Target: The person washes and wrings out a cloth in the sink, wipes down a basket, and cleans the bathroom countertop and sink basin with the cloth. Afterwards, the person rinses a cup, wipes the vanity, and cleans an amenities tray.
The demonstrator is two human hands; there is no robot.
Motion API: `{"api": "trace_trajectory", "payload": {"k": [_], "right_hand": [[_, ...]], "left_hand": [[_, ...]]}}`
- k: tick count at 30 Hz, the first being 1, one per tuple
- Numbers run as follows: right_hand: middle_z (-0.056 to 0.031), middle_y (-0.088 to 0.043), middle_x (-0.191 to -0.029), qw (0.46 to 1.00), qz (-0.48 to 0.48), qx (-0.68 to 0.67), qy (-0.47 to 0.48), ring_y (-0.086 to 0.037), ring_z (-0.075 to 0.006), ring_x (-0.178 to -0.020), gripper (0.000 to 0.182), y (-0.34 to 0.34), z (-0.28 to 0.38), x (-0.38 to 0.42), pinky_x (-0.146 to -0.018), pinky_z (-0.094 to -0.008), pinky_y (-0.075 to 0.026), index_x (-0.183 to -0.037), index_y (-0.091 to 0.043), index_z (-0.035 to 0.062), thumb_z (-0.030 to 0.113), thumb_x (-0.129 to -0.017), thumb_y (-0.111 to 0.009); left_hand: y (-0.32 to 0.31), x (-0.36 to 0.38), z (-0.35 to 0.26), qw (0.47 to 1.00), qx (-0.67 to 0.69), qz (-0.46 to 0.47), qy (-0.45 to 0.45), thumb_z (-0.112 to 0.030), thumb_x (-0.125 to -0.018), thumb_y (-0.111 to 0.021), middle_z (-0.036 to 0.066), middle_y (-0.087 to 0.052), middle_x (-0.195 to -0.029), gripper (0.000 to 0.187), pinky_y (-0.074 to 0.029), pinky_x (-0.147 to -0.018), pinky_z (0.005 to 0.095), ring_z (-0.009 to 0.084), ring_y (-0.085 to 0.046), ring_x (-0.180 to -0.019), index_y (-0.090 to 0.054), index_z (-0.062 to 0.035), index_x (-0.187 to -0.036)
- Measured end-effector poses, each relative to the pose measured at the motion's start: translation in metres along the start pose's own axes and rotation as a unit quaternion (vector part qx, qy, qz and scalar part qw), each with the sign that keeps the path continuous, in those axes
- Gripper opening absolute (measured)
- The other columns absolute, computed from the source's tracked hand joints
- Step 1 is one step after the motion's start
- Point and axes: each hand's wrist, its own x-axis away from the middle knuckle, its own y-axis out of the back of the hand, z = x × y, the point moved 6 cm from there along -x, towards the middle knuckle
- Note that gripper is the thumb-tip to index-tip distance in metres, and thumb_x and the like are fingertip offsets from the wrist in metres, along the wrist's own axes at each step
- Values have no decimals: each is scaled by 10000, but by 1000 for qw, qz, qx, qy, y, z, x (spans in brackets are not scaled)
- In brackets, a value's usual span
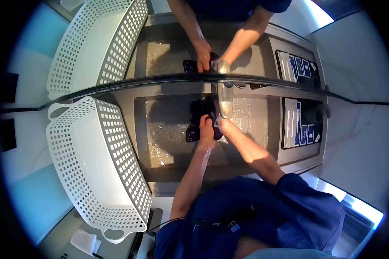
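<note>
My left hand (pixel 206 131) is closed on a dark purple, wet-looking cloth (pixel 193 133). On the other side of the bunched fabric, my right hand (pixel 223 125) grips it close under the metal faucet (pixel 225 101). Part of the cloth spreads out to the left of my fingers, and another part lies behind them. Both hands are low inside a grey rectangular sink (pixel 253 142) with shiny, wet patches on its bottom. The faucet hides part of the fabric.
A large white perforated laundry basket (pixel 122 149) stands tilted along the sink's left side. On the right ledge sits a black tray (pixel 304 137) of wrapped toiletries. A mirror (pixel 263 41) behind the sink reflects the scene. A white cloth (pixel 84 241) lies lower left.
</note>
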Motion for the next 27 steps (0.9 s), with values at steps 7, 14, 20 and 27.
{"api": "trace_trajectory", "payload": {"k": [7, 14, 20, 27], "right_hand": [[-8, -564, -784, 976, 59, 205, 45, -503, -109, -707, 207, -27, 45, 84, -621, -256, -419, -951, -577, 15, 77, -757, -612], [-83, -612, -859, 989, 81, 95, -80, -596, -152, -752, 240, 12, 69, 65, -664, -277, -486, -984, -568, 2, 49, -749, -585], [-86, -624, -788, 974, 47, 216, -57, -588, -148, -655, 261, -4, 94, 71, -601, -247, -472, -977, -593, -18, 97, -743, -606], [-39, -607, -852, 984, 73, 163, 4, -545, -120, -685, 367, 9, 85, 50, -639, -259, -444, -1045, -555, 4, 64, -694, -646]], "left_hand": [[44, 8, -125, 915, -134, -184, -333, -61, -832, -563, 130, -602, -914, 216, -469, -723, 348, 223, -566, -788, -514, 40, -1016], [12, 31, -149, 810, -404, -161, -393, -113, -773, -671, 164, -593, -689, 254, -460, -607, 342, 238, -563, -591, -536, -24, -968], [34, 5, -110, 891, -309, -94, -319, -123, -684, -766, 131, -600, -648, 282, -435, -433, 293, 169, -576, -471, -588, -10, -871], [34, 12, -136, 887, -356, -106, -274, -139, -636, -801, 86, -587, -620, 312, -430, -408, 261, 130, -509, -430, -595, 20, -807]]}}
